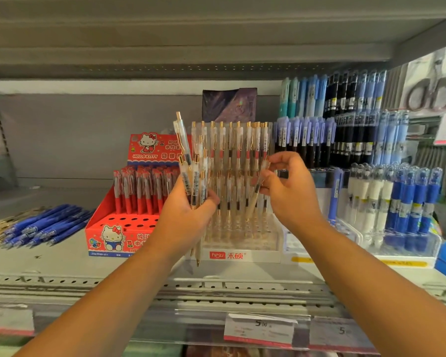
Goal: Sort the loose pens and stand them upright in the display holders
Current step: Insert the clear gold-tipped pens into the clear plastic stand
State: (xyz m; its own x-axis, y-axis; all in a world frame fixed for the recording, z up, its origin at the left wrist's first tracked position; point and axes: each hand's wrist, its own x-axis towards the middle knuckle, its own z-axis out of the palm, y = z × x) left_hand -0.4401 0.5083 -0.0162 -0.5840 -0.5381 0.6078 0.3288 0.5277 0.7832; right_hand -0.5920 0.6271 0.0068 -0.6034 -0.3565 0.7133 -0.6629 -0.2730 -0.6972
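Note:
My left hand (pixel 188 217) grips a bunch of several clear pens with gold clips (pixel 191 173), held upright just left of the clear display holder (pixel 242 243). That holder carries several rows of the same gold-clipped pens (pixel 232 150) standing upright. My right hand (pixel 286 189) pinches a single clear gold-tipped pen (pixel 258 191), tilted, in front of the holder's right side. A pile of loose blue pens (pixel 47 225) lies flat on the shelf at the far left, with a few gold ones at its left edge.
A red Hello Kitty box (pixel 119 228) of red pens stands left of the clear holder, its front holes bare. Racks of blue, black and white pens (pixel 371 150) fill the right. The shelf's front rail (pixel 216 292) carries price tags (pixel 260 329). Another shelf hangs overhead.

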